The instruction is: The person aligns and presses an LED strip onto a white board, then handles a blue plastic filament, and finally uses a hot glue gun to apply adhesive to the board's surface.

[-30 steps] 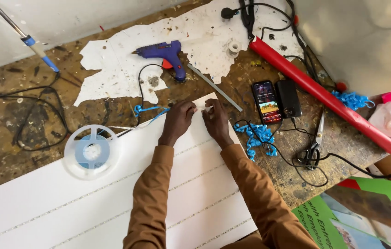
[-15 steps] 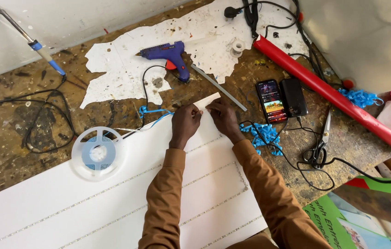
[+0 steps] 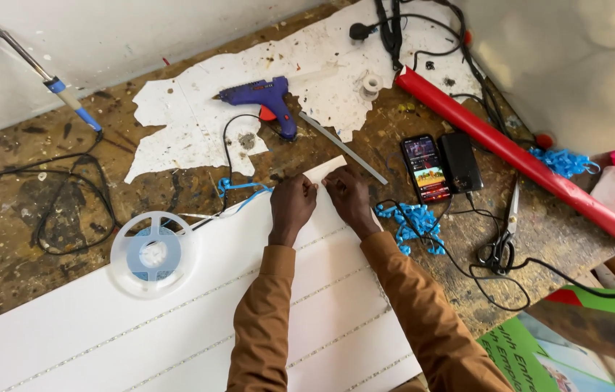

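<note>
A long white board point(image 3: 140, 334) lies across the workbench, with thin light strips running along it. My left hand point(image 3: 293, 205) and my right hand point(image 3: 348, 196) meet at the board's far corner, fingertips pinched close together on the end of a strip there. What sits between the fingers is too small to make out. A thin strip trails from that spot leftward to a clear reel point(image 3: 153, 254) resting on the board. Both sleeves are brown.
A blue glue gun point(image 3: 260, 98) lies on torn white paper point(image 3: 191, 116) behind the hands. A metal ruler point(image 3: 343, 149), phone point(image 3: 425, 167), dark power bank point(image 3: 461, 161), scissors point(image 3: 502, 239), red tube point(image 3: 518, 160), blue scraps point(image 3: 412, 221), soldering iron point(image 3: 46, 76) and black cables point(image 3: 68, 210) surround the board.
Both hands stay pinched at the board's far corner. The view has shifted slightly; the hands' grip looks the same.
</note>
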